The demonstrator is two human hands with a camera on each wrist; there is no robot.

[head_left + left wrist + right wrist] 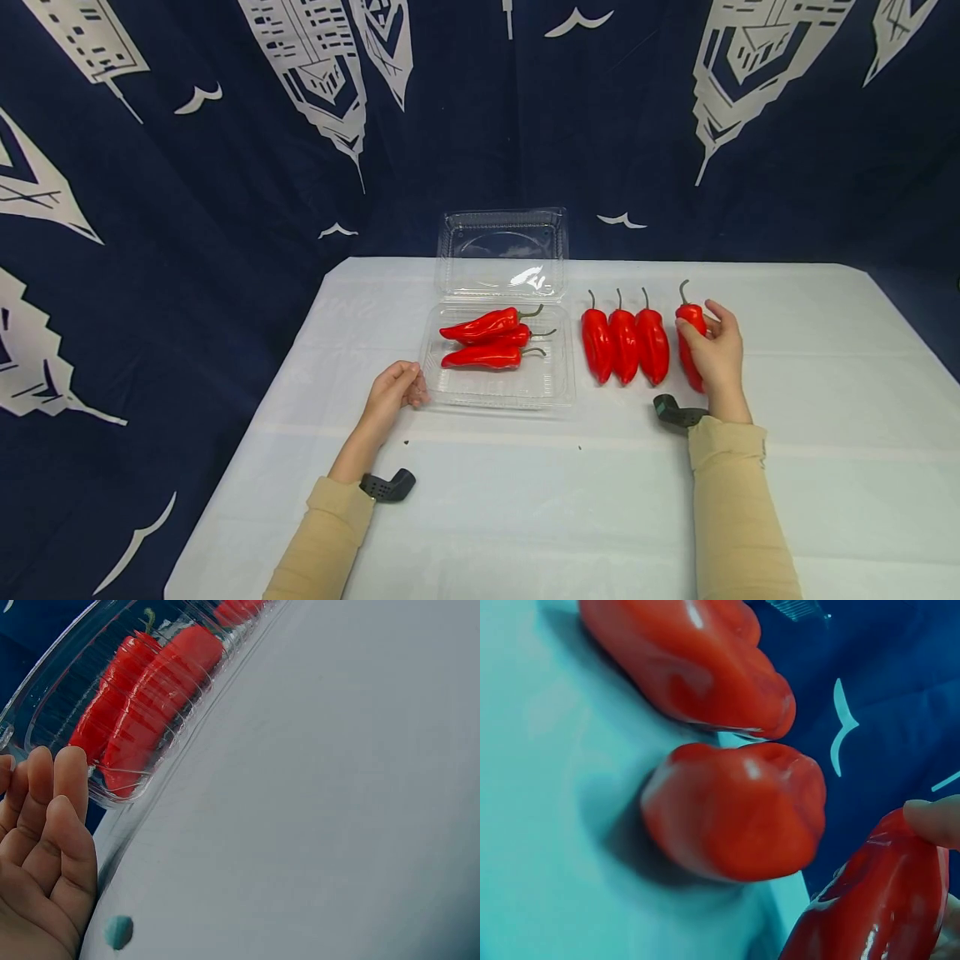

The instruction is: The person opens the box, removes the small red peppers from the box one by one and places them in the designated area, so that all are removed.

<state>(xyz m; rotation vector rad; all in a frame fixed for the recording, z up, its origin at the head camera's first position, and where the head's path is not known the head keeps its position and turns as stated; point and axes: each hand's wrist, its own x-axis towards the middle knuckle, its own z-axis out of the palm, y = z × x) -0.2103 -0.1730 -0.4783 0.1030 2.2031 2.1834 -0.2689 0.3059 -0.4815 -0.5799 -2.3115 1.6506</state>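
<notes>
Three red peppers (483, 357) lie on their sides in the base of an open clear plastic container (495, 398), stems pointing right. My left hand (396, 385) holds the container's front left corner, thumb at the rim and fingers at the wall below; the container wall (139, 796) also shows in the left wrist view. To the right, my right hand (717, 346) grips another red pepper (688, 354) between thumb and fingers, its stem pointing away. In the right wrist view this pepper (877, 900) appears at lower right, with the thumb across it.
Three more red peppers (625, 346) lie side by side between the container and my right hand. The container's lid (501, 279) stands folded back at the far edge of the white table (525, 517). Behind hangs a dark blue patterned cloth (480, 150).
</notes>
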